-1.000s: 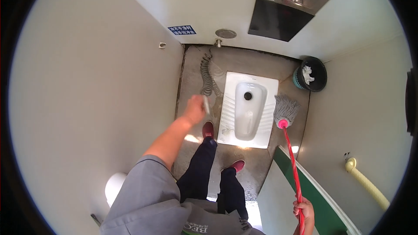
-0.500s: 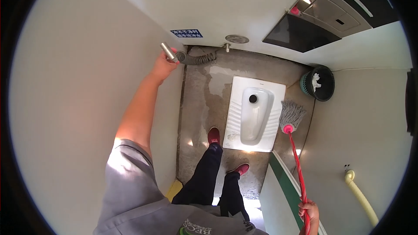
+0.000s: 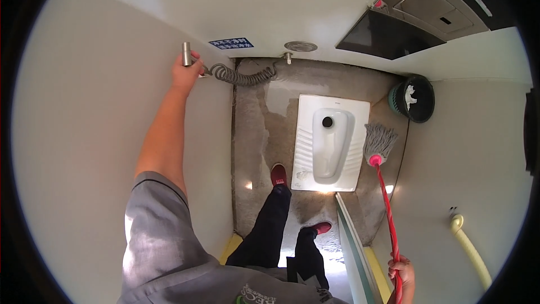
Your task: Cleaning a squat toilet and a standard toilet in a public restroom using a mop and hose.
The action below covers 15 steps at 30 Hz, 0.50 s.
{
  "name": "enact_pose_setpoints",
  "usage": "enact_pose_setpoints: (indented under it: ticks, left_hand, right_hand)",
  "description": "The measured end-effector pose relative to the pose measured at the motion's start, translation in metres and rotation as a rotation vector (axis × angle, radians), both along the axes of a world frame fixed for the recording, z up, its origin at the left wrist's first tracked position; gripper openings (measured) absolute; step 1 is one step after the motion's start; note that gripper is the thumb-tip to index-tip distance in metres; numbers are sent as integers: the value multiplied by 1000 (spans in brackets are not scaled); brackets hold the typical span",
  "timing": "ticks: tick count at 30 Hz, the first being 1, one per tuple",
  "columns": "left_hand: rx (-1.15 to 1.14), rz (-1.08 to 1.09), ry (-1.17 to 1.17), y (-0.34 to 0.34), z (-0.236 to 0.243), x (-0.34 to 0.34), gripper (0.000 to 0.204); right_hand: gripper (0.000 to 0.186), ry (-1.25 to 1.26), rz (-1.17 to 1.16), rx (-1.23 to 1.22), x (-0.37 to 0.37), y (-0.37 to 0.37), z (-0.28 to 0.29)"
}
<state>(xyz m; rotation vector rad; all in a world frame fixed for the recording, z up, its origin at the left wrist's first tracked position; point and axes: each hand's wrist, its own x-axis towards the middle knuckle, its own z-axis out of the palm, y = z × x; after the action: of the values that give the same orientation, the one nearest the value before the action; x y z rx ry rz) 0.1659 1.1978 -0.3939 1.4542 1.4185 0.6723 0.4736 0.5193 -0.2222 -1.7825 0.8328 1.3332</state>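
Observation:
My left hand (image 3: 185, 74) is closed around a silver cylindrical sprayer (image 3: 187, 54), near the left wall. A grey coiled hose (image 3: 243, 77) runs from beside that hand to a small metal valve (image 3: 288, 58) low on the far wall. At the lower right, my right hand (image 3: 400, 272) grips the red handle of a mop (image 3: 387, 202). The grey mop head, with its pink collar, rests on the floor beside the white squat toilet (image 3: 301, 152). Nothing lies in the toilet's basin apart from the dark drain hole.
A dark bin (image 3: 426, 101) with white paper in it stands in the far right corner. A door (image 3: 351, 242) stands between my legs and the mop handle. On the right wall is a pale yellow grab bar (image 3: 469, 247). A blue sign (image 3: 231, 43) marks the far wall.
My left hand has moved left with the sprayer, which now points more upright, and the hose is stretched longer. The door has swung to a narrower angle. My right hand keeps its grip.

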Motion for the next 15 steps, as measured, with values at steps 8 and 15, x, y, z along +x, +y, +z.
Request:
enact_pose_setpoints:
  ticks: [8,15]
  left_hand:
    - [-176,127,-31,11,3,13,18]
    - [24,-147,343,31,-28,-12,15]
  right_hand:
    - [42,-47,-53,43,-22,3,-6]
    - [41,-67,-43,49,-30,6,-10]
